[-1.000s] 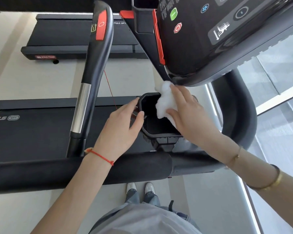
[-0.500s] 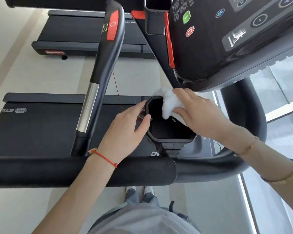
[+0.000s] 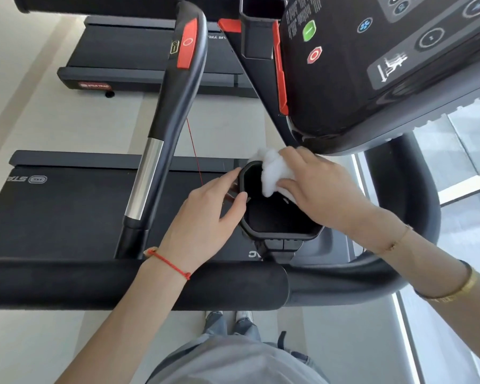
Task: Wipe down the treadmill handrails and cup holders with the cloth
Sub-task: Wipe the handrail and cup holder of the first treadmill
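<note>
A black octagonal cup holder point(image 3: 272, 234) hangs below the treadmill console, in the middle of the head view. My right hand point(image 3: 324, 187) grips a white cloth point(image 3: 273, 170) and holds it against the holder's far right rim, part of the cloth dipping inside. My left hand point(image 3: 205, 220) holds the holder's left rim, thumb on the edge and fingers on the outer wall. A padded black handrail point(image 3: 94, 284) crosses in front of me, under my left forearm.
An upright black handle point(image 3: 175, 106) with a red panel and a chrome band rises left of the holder. The console point(image 3: 372, 65) with green and red buttons overhangs at the upper right. A curved handrail point(image 3: 416, 217) bends round on the right. Treadmill decks point(image 3: 67, 209) lie below.
The view has shifted slightly, so everything sits lower and to the right in the frame. My right hand has worked the cloth a little along the far rim; my left hand keeps its hold.
</note>
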